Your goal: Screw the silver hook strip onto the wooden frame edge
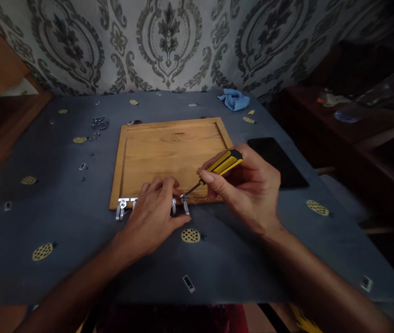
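A wooden panel point(169, 157) with a raised frame lies flat, with a row of silver metal hooks point(121, 209) along its near edge. My right hand point(249, 189) is closed around a yellow-and-black screwdriver point(222, 165), its shaft slanting down to the left. The screwdriver's tip meets the top of the rightmost metal hook point(185, 205). My left hand point(153, 208) is across the near edge of the panel, thumb at that hook's lower end and fingers bent beside its top. It partly hides the hooks in the middle of the row.
A blue cloth with pineapple prints point(61, 282) covers the table. Several loose hooks point(100, 122) and small screws point(95, 137) lie at the left. A black flat tablet-like object point(276, 162) is at the right, and a crumpled blue rag point(234, 100) at the back. Patterned fabric point(169, 41) hangs behind.
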`<state>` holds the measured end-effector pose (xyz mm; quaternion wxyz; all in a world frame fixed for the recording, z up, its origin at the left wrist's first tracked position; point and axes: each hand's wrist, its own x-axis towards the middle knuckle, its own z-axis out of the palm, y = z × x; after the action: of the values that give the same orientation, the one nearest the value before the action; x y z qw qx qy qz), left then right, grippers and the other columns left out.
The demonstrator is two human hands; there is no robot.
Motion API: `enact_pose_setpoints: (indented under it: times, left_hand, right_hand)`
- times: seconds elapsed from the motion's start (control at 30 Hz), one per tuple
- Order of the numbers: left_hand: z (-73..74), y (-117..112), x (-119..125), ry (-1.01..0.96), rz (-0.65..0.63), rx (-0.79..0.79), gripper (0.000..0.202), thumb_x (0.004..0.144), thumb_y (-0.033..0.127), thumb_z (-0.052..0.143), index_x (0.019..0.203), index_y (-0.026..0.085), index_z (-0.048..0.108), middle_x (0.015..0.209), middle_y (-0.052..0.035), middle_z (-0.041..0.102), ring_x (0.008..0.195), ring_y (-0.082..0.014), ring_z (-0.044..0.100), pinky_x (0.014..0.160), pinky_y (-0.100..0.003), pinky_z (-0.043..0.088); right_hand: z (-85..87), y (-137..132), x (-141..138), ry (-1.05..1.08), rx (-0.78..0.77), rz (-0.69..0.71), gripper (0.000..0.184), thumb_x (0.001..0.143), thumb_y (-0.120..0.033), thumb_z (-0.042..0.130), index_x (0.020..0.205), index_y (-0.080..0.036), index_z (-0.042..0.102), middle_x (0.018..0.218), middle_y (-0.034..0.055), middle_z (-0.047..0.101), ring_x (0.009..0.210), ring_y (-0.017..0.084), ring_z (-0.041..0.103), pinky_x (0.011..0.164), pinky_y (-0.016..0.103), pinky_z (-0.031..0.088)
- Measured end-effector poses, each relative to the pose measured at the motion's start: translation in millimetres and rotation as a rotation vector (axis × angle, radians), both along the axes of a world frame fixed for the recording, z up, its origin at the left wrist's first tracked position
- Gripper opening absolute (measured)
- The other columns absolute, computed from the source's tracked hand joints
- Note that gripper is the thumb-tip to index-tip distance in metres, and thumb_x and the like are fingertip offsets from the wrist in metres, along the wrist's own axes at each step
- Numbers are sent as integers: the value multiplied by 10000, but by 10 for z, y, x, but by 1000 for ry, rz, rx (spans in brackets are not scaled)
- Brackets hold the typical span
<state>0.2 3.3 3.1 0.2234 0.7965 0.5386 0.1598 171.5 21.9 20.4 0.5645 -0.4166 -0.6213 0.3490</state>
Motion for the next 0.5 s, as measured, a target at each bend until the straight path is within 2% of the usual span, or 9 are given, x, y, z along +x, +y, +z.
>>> enact_pose_setpoints:
  times: [0.4,0.5]
  left_hand:
    - [25,-3,8,-33,-15,1,460,722,236,778,1044,200,452,1045,-47,651,1058,-279,556,886,-437,431]
    - [33,-3,15,-14,-11,3,471,724,239,781,1062,194,457,1051,-53,639,1050,-281,557,881,-434,432]
  right_hand:
    - [-32,43,9,11,-51,56,270,722,-362,803,732,-212,579,776,-21,616,535,76,516,443,217,461]
    - [19,45,46,-7,-69,144,211,773,-366,759,852,-217,632,828,-8,639,547,82,561,478,227,489]
